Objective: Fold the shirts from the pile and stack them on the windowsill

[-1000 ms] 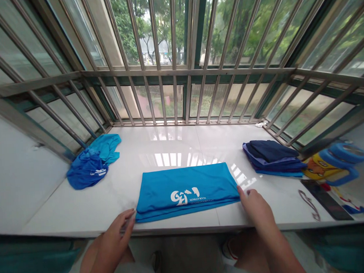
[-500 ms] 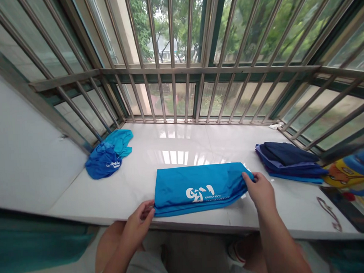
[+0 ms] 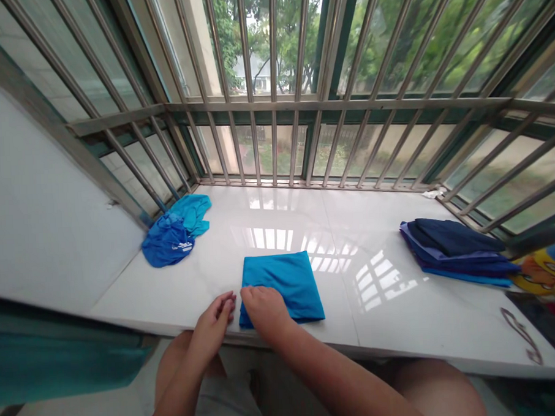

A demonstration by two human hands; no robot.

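Observation:
A bright blue garment, probably a T-shirt (image 3: 294,284), lies folded into a compact rectangle near the counter's front edge. My right hand (image 3: 266,306) reaches across to its left side, with fingers curled down and closed on the cloth at that edge; the fingertips are hidden beneath the hand. Just left of the fold is my left hand (image 3: 217,312), its fingers loosely bent and no cloth visible in them. A narrow strip of white counter shows between this hand and the garment.
The white counter (image 3: 305,213) runs below a barred window (image 3: 319,102). Crumpled blue clothes (image 3: 168,240) lie at the left wall. On the right are a stack of folded dark and blue clothes (image 3: 454,249), eyeglasses (image 3: 519,332), a dark flat item (image 3: 547,328) and a yellow-blue object (image 3: 547,270).
My right hand has carried the garment's right end over to the left, halving the long strip and covering the white print. My left hand has come off the corner. The view has shifted slightly.

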